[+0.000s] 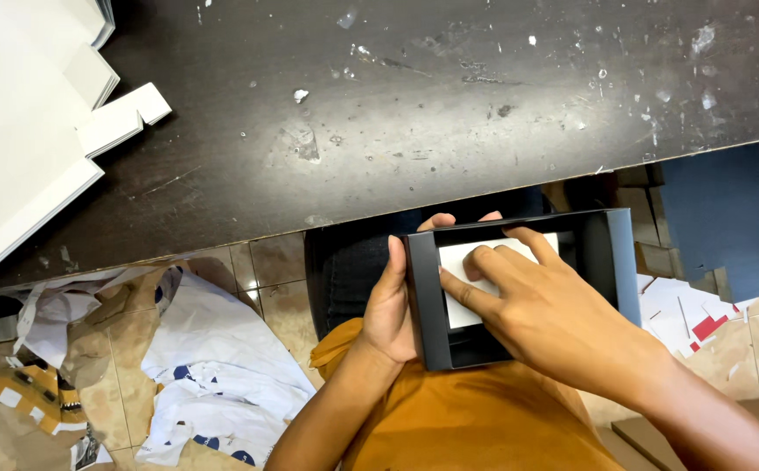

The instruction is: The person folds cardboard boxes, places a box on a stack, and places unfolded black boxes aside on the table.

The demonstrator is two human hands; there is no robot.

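Note:
A shallow dark grey box (pixel 611 257) rests on my lap, just below the edge of the dark table (pixel 414 113). A white card insert (pixel 460 262) lies inside it. My left hand (pixel 393 305) grips the box's left wall, thumb on top and fingertips showing past the far edge. My right hand (pixel 528 301) lies flat inside the box with its fingers spread on the white insert.
A stack of flat white die-cut cardboard sheets (pixel 22 131) lies on the table's left end. Crumpled paper and torn cardboard (pixel 196 366) litter the tiled floor at left. Dark cardboard pieces (pixel 728 218) and paper scraps sit at right.

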